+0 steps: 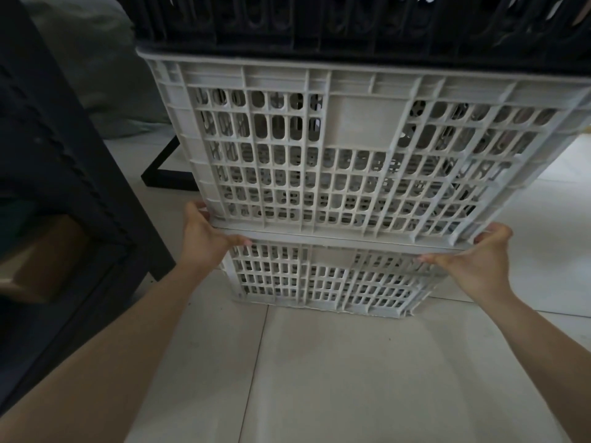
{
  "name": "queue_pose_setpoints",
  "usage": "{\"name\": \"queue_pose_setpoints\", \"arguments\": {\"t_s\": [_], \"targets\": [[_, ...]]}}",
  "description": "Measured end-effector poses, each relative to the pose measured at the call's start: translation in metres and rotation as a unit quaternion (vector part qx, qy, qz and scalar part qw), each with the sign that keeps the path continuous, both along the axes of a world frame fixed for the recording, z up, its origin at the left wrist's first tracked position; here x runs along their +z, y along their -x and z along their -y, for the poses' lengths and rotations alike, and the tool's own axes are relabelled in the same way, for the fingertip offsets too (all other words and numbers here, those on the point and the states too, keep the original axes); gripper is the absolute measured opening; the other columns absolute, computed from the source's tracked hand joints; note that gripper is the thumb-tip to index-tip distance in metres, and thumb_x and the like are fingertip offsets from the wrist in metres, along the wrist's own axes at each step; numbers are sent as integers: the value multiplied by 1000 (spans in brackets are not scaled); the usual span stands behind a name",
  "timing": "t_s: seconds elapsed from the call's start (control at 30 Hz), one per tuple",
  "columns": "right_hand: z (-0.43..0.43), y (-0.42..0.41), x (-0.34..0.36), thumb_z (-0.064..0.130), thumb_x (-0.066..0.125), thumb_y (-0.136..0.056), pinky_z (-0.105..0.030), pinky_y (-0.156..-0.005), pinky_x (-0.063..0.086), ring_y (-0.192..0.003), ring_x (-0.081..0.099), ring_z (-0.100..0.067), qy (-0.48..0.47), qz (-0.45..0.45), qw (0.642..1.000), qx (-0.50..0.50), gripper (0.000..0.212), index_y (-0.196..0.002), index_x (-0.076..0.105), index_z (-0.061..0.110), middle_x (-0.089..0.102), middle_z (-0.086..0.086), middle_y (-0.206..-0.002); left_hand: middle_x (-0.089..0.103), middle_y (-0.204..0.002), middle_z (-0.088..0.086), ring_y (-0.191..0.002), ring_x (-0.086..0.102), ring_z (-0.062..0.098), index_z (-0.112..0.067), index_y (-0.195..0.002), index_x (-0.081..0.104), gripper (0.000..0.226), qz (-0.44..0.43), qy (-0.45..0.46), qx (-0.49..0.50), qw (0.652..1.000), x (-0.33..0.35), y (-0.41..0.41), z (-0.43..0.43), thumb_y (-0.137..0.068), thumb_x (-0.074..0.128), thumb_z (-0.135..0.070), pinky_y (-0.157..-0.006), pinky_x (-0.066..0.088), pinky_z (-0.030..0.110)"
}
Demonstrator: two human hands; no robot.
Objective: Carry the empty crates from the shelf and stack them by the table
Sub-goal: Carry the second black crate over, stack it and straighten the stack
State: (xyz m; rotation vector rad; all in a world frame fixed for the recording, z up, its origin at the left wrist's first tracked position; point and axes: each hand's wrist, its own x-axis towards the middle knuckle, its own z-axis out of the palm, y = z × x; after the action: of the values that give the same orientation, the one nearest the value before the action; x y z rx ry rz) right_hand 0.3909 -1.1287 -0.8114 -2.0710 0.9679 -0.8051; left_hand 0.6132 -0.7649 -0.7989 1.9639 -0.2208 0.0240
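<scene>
A stack of plastic crates stands on the tiled floor in front of me. The bottom white crate [323, 282] rests on the floor. An upper white crate [355, 123] sits on it, and a black crate [351, 20] sits on top, cut off by the frame's upper edge. My left hand [204, 241] grips the left corner at the seam between the two white crates. My right hand [476, 260] grips the right corner at the same seam, thumb along the lower crate's rim. Both white crates look empty through their lattice walls.
A dark table or shelf frame [80, 187] stands close on the left, with a brown box [41, 260] under it. A black metal frame leg [163, 174] lies on the floor behind the stack. Pale floor tiles [319, 378] stretch toward me.
</scene>
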Motion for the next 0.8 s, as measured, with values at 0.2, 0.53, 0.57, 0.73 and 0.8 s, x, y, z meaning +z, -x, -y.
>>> {"name": "queue_pose_setpoints", "arguments": {"t_s": [0.2, 0.53, 0.57, 0.73, 0.8], "targets": [[-4, 6, 0, 54, 87, -27, -33, -66, 54, -79, 57, -22, 34, 10, 999, -19, 95, -99, 43, 10, 50, -9, -98, 48, -102, -6, -82, 49, -1, -22, -105, 36, 85, -2, 11, 49, 999, 1, 11, 2, -43, 94, -16, -62, 37, 9], [-7, 7, 3, 39, 94, -35, -14, -52, 32, -65, 41, 1, 37, 16, 999, -22, 87, -92, 30, 21, 35, 11, -79, 51, -112, 3, -96, 52, 14, -22, -104, 36, 83, 8, -2, 48, 999, 1, 13, 2, -45, 94, -18, -65, 37, 11], [-7, 7, 3, 39, 94, -35, -13, -52, 32, -65, 42, 1, 36, 16, 999, -24, 87, -92, 31, 20, 37, 11, -80, 51, -110, 1, -92, 52, 12, -22, -104, 36, 83, 9, -1, 47, 999, 1, 13, 2, -44, 94, -18, -63, 37, 10], [-8, 9, 4, 37, 95, -37, -14, -53, 33, -67, 45, -1, 28, 26, 999, -19, 83, -90, 32, 22, 44, 6, -84, 50, -104, -5, -85, 53, 6, -24, -104, 37, 83, 15, -3, 47, 999, -1, 14, 0, -43, 94, -20, -70, 41, 14], [-8, 10, 2, 38, 94, -37, -13, -54, 34, -67, 46, -2, 29, 29, 999, -20, 83, -91, 33, 23, 43, 10, -83, 50, -112, 0, -95, 53, 13, -25, -104, 37, 84, 19, -8, 51, 998, -2, 14, 0, -43, 94, -21, -77, 43, 21]]}}
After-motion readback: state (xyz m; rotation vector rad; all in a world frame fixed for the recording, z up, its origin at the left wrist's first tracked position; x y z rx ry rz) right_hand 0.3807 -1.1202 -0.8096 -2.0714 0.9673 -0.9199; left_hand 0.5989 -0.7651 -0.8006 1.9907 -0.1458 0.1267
